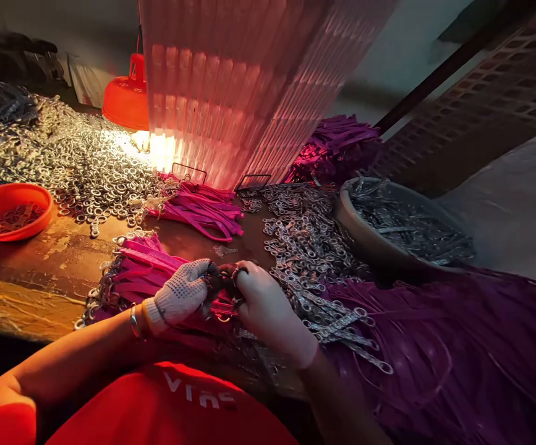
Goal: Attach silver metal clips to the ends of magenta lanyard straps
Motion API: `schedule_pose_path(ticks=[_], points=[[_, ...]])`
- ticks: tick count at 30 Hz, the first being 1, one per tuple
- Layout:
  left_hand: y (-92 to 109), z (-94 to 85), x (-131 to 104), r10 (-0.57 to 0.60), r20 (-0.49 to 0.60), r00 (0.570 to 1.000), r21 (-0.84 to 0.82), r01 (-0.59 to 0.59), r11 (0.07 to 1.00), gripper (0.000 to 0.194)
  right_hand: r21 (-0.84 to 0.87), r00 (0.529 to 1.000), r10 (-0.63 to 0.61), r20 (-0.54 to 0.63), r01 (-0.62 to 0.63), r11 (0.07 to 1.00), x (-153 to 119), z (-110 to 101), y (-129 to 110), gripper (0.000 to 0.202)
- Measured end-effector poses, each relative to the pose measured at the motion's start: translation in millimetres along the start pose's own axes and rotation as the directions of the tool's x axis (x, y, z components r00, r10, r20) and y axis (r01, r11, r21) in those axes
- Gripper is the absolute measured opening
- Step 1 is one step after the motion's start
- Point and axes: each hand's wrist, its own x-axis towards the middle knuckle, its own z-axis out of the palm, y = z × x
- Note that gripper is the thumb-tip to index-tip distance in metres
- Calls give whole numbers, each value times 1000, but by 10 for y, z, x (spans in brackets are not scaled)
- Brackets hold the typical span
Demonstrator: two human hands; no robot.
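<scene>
My left hand (179, 295), in a white dotted work glove, is closed in front of my body. My right hand (265, 306), in a pale glove, is closed beside it, fingertips almost meeting the left's. Both grip something small and dark between the fingertips, mostly hidden; I cannot make out what it is. Just below the fingers, a shiny magenta strip and a metal ring show. Left of my hands lies a bundle of magenta straps (140, 262) with metal link ends. Another magenta strap bundle (203, 207) lies farther back.
A large heap of metal links (91, 167) covers the back left, beside an orange bowl (40, 219). A red lamp (126, 102) hangs by a translucent corrugated panel (230, 74). To the right are loose metal link strips (300, 228), a full tub (351, 213) and purple straps (425, 334).
</scene>
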Motion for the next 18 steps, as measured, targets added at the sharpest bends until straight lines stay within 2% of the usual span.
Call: schedule_pose_path(ticks=[1, 3, 5, 7, 9, 11, 13, 15, 17, 18], points=[[26, -16, 10, -14, 27, 1000, 27, 13, 1000, 22, -73, 999, -37, 11, 37, 997, 12, -20, 11, 22], [63, -21, 58, -82, 65, 994, 8, 82, 997, 21, -217, 993, -111, -40, 100, 971, 28, -55, 51, 9], [91, -3, 148, -194, 89, 977, -50, 199, 979, 15, -306, 976, -192, -103, 153, 940, 41, -93, 133, 12], [139, 25, 269, -292, 110, 950, -48, 299, 953, 9, -297, 968, -229, -106, 189, 936, 61, -136, 256, 12], [225, 62, 411, -308, 142, 941, 33, 307, 951, 7, -148, 979, -196, -53, 186, 971, 88, -167, 392, 11], [342, 112, 579, -272, 179, 945, 97, 258, 961, 9, 79, 997, -77, 1, 77, 994, 114, -158, 509, 13], [451, 164, 786, -238, 162, 958, 101, 224, 969, 10, 194, 990, 140, -4, -137, 971, 125, -99, 596, 18], [504, 185, 1032, -224, 156, 962, 154, 201, 968, 12, 169, 934, 350, -72, -334, 927, 105, -10, 669, 20], [472, 141, 1298, -193, 178, 965, 387, 112, 915, 14, 148, 864, 466, -189, -444, 884, 38, 74, 745, 24], [426, 94, 1434, -171, 182, 968, 532, 49, 845, 14, 169, 826, 503, -254, -474, 864, -11, 107, 784, 27]])
